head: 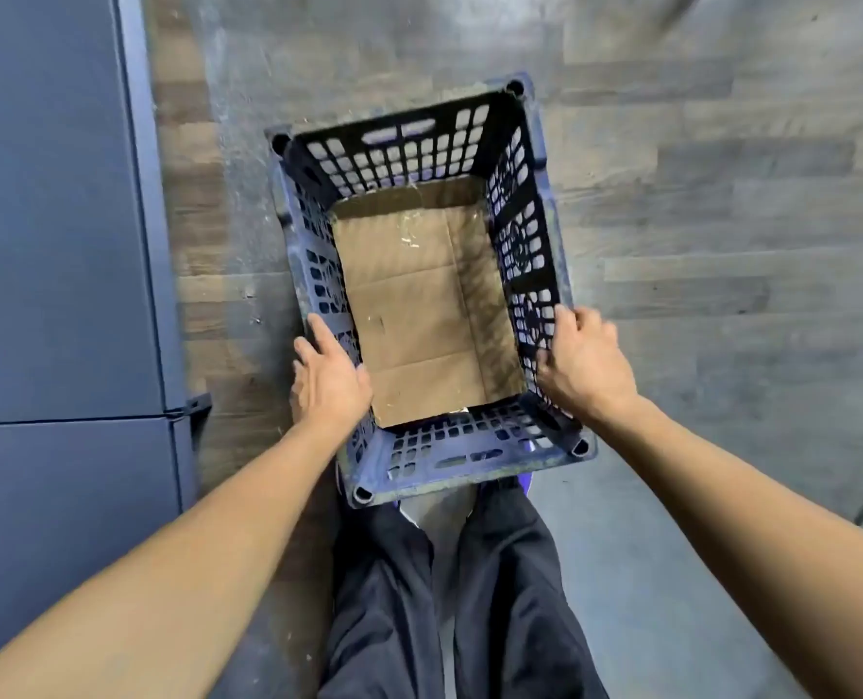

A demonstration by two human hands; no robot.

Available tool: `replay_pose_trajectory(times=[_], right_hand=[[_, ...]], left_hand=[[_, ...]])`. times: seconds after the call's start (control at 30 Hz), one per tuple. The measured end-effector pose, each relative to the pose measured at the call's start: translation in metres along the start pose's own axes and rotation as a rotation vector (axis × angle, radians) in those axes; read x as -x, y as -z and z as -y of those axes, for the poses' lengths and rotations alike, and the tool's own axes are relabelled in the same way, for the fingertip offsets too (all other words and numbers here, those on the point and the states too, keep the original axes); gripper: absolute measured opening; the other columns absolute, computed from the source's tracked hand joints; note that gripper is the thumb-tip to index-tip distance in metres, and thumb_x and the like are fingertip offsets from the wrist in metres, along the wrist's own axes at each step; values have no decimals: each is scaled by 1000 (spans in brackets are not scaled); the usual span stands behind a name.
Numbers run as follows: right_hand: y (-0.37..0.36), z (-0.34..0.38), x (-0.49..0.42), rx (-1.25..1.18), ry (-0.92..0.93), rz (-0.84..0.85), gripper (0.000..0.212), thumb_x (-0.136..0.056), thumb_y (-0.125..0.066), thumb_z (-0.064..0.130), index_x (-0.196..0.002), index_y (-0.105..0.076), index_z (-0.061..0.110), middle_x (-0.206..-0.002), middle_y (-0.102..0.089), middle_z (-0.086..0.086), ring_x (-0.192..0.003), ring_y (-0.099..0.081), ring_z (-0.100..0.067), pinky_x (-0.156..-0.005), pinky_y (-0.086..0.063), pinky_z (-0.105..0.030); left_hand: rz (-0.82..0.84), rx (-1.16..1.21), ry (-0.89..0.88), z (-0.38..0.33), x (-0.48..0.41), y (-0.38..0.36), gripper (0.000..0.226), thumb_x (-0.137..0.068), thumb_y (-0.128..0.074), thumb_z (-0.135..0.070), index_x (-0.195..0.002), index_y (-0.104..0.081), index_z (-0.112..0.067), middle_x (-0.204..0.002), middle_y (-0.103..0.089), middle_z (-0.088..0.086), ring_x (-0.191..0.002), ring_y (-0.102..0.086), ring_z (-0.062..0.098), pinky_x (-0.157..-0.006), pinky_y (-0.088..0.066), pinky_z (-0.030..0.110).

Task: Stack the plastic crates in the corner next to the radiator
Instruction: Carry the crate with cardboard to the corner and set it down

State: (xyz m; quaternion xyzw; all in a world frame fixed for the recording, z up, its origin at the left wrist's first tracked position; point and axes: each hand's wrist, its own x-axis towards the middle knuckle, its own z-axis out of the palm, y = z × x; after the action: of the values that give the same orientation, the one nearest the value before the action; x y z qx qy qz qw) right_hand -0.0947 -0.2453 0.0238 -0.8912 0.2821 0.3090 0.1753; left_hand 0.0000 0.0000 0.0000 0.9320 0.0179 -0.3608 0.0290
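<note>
A dark blue plastic crate (399,138) with perforated walls sits right in front of my legs, seen from above. A sheet of brown cardboard (419,305) lines its bottom. My left hand (331,378) lies on the crate's left rim near the front corner, fingers stretched along the wall. My right hand (583,360) curls over the right rim near the front corner, fingers hooked inside. No radiator or second crate is in view.
A dark blue panelled surface (56,244) runs along the left edge, with a seam low down. The floor (722,219) is grey wood-look planks, dusty around the crate. My dark trousers (510,572) stand just behind the crate.
</note>
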Motion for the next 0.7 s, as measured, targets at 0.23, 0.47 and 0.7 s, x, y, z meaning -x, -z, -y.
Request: replay_pose_trajectory(times=[0.23, 0.47, 0.7], right_hand=[[-10, 7, -33, -165, -120, 12, 75, -92, -49, 26, -151, -9, 2, -135, -38, -33, -120, -42, -48, -96, -39, -50], [12, -2, -48, -341, -260, 69, 53, -82, -56, 26, -125, -44, -3, -123, -54, -28, -104, -57, -41, -83, -46, -38], [77, 1, -22, -300, -219, -80, 40, -87, -53, 29, -109, -50, -5, -112, -60, -28, -94, -59, -42, -74, -41, -37]], left_hand=[[-97, 207, 151, -6, -17, -18, 100, -90, -62, -25, -154, 13, -9, -146, -26, 18, -124, -41, 38, -95, -39, 47], [-42, 326, 283, -12, -25, 8, 69, -89, -62, -24, -142, -25, -1, -142, -33, 19, -126, -42, 41, -100, -37, 49], [-109, 358, 342, -23, 2, 76, 60, -87, -61, -22, -135, -37, 3, -139, -44, 19, -126, -45, 40, -101, -40, 47]])
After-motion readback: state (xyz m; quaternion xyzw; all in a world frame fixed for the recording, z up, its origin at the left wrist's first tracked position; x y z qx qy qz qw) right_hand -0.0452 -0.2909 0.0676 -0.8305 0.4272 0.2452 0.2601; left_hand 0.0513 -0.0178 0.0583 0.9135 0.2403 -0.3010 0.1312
